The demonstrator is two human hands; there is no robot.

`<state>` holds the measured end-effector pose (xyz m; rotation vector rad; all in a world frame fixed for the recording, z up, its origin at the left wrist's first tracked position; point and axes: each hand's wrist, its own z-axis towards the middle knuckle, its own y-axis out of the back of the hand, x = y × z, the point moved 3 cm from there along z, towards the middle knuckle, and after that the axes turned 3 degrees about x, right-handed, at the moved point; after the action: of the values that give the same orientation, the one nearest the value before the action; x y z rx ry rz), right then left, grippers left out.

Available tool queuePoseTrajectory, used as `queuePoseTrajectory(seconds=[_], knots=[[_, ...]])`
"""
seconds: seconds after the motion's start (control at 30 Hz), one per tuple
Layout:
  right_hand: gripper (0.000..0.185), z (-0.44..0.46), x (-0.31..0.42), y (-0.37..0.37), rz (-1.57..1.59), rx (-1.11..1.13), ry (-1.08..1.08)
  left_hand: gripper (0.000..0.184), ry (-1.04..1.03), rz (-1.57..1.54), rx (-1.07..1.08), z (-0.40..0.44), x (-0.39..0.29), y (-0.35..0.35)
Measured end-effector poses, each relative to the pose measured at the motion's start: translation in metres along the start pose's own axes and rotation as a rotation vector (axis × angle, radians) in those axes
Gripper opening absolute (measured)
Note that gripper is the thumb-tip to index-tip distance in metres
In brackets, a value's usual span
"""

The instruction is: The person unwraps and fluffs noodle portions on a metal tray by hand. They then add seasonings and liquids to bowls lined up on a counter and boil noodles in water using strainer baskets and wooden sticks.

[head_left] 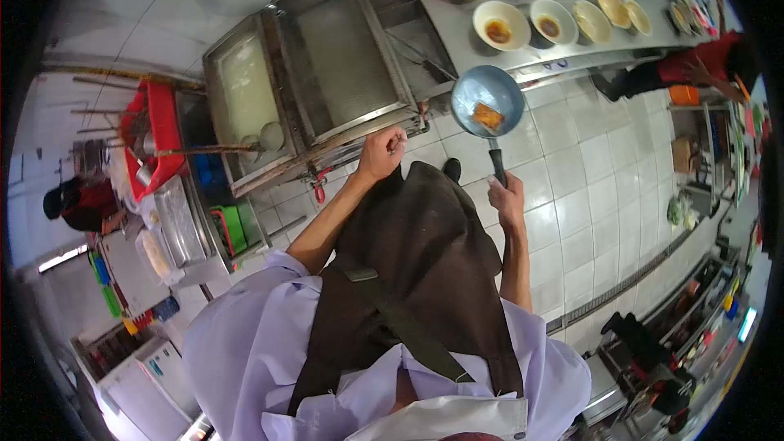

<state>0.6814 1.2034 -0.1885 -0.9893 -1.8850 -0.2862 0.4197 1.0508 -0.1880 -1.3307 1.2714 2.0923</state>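
My right hand is wrapped round the black handle of a frying pan with a blue-grey inside. A browned, roughly square piece of food lies in the pan, towards the handle side. The pan is held out over the tiled floor, near the edge of the steel counter. My left hand is curled closed in front of the apron, close to the front edge of the metal vats. Whether anything is inside its fingers is hidden.
Two rectangular metal vats of liquid stand ahead, a ladle over the left one. Several bowls sit on the steel counter. A red crate is at left. A person in red stands at right, another at far left.
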Motion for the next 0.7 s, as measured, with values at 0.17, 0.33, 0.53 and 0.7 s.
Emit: queuePoseTrajectory(seconds=[0.17,0.33,0.53,0.7], knots=[[0.018,0.002,0.006,-0.003,-0.046,0.016,0.011,0.006,0.111,-0.033,-0.051,-0.031,0.029,0.017],[0.021,0.01,0.022,-0.027,-0.176,0.071,0.005,0.003,0.241,-0.049,-0.115,-0.046,0.03,0.037],[0.021,0.033,0.037,-0.06,-0.23,0.219,0.021,0.004,0.259,0.069,-0.467,-0.078,0.045,0.074],[0.013,0.055,0.04,-0.096,-0.178,0.312,0.008,0.003,0.175,0.369,-1.212,-0.154,0.059,0.193]])
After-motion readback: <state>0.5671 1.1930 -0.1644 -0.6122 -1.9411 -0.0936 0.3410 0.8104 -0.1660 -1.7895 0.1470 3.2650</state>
